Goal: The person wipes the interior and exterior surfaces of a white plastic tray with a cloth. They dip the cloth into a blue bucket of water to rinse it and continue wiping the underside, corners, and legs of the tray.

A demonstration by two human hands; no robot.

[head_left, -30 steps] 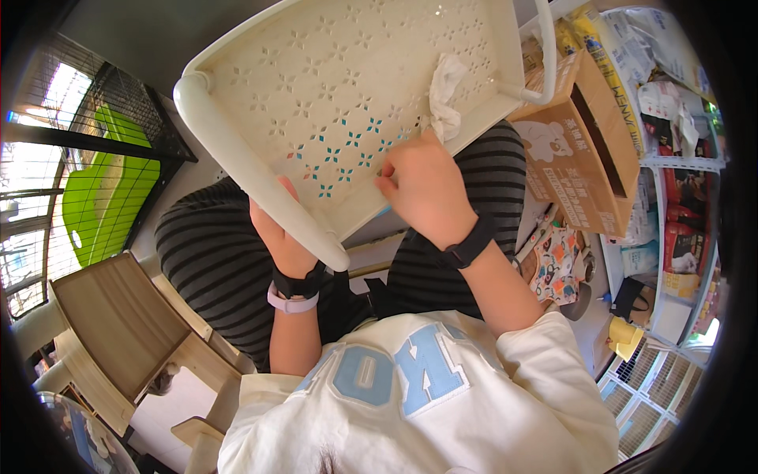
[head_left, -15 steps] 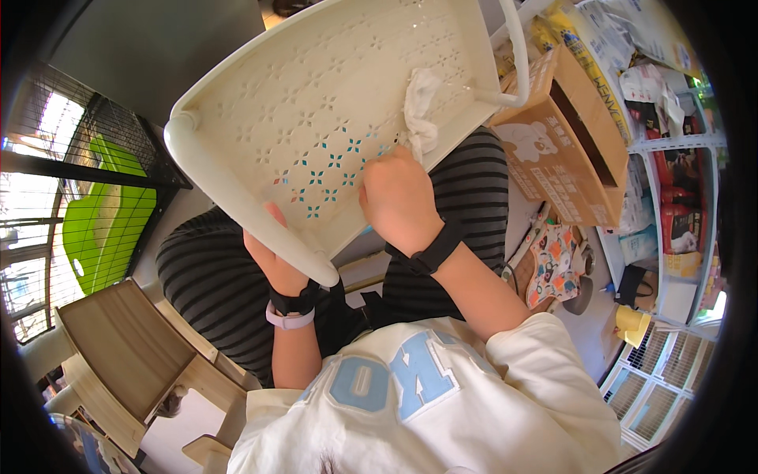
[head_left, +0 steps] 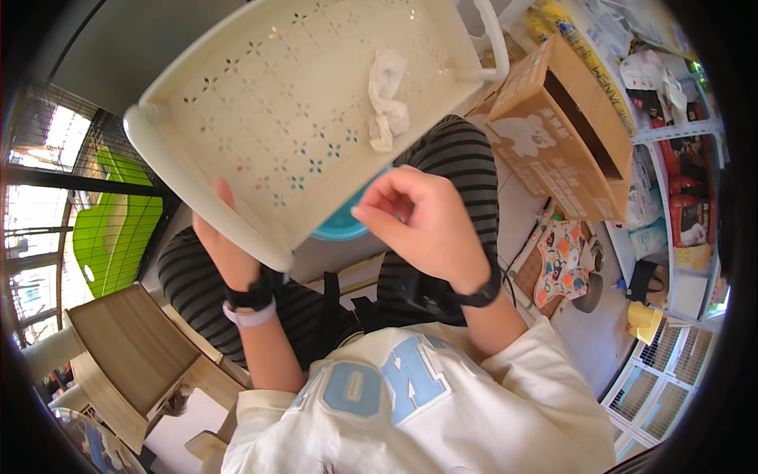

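A cream plastic basket (head_left: 260,87) with flower-shaped cutouts is tilted over my lap. My left hand (head_left: 225,241) grips its near left rim, thumb on the inside and the other fingers hidden behind. Crumpled inside lies a damp-looking white cloth (head_left: 388,103), touched by neither hand. Just off the basket's near edge, my right hand (head_left: 422,225) hovers with curled fingers, the thumb and forefinger tips close together and nothing visible in them. Part of a blue basin (head_left: 343,227) shows beneath the basket, between my knees.
An open cardboard box (head_left: 553,134) stands to the right, in front of shelves with bagged goods (head_left: 687,189). A patterned cloth item (head_left: 562,257) lies on the floor nearby. On the left are a wire cage with a green tray (head_left: 114,229) and a wooden piece (head_left: 130,340).
My right hand has let go of the cloth and come back out of the basket toward me. The basket and left hand have shifted left, uncovering more of the blue basin.
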